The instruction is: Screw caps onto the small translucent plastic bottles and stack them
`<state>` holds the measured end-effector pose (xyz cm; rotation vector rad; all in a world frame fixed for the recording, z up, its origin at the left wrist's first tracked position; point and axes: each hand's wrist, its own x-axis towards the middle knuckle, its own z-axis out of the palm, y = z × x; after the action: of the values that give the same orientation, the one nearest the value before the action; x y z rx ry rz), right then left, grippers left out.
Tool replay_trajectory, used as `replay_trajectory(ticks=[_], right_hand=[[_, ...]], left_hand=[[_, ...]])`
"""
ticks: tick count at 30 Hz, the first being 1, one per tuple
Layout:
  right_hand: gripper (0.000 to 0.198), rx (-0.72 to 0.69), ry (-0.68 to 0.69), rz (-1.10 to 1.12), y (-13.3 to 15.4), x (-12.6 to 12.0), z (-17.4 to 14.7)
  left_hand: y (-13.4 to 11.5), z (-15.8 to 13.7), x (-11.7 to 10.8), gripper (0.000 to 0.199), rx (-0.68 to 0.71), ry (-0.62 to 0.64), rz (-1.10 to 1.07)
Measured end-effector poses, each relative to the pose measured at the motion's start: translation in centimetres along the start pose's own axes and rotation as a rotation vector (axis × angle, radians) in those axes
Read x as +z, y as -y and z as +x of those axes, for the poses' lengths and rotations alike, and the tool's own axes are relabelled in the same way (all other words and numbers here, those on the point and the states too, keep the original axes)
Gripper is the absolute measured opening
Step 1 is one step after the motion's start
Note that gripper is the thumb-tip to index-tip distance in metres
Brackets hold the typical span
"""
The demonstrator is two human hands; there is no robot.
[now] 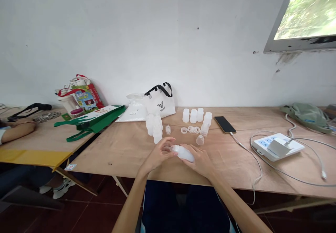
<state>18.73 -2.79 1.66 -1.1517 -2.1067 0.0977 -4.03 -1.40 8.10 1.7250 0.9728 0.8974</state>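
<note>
The two hands meet at one bottle close to the bench's near edge. The right hand (198,157) is clamped over the body of the white bottle (186,153), which lies tilted, its top end toward the left. The left hand (160,155) has its thumb and fingers curled around the clear tip (171,149) at that end; how firmly they press cannot be told.

Farther from the near edge of the bench (126,152), beyond the left hand, stands a cluster of white bottles (154,126), with a clear fitting (168,130) just beside it. Toward the back edge are more upright bottles (193,116); in front of them lie pale rings (184,130), and a clear dome (200,140) sits near the right hand. A black phone (225,124) lies to the right, on a white cable (244,146). Near the right end is a white power strip (278,146). A white tote bag (161,103) leans at the back edge.
</note>
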Motion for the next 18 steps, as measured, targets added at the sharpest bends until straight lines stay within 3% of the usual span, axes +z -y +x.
replay_trajectory(ticks=[3,9,18], right_hand=[[0.042,-0.023,0.013,-0.010,-0.1,0.0,-0.1],[0.047,-0.033,0.014,-0.045,0.1,0.0,0.0],[0.039,-0.012,-0.115,-0.141,-1.3,0.1,0.4]], left_hand=[[0.4,0.1,0.1,0.038,-0.064,-0.033,0.036],[0.5,0.0,-0.4,0.033,-0.002,0.081,0.017],[-0.5,0.0,0.4,0.039,-0.046,0.002,0.020]])
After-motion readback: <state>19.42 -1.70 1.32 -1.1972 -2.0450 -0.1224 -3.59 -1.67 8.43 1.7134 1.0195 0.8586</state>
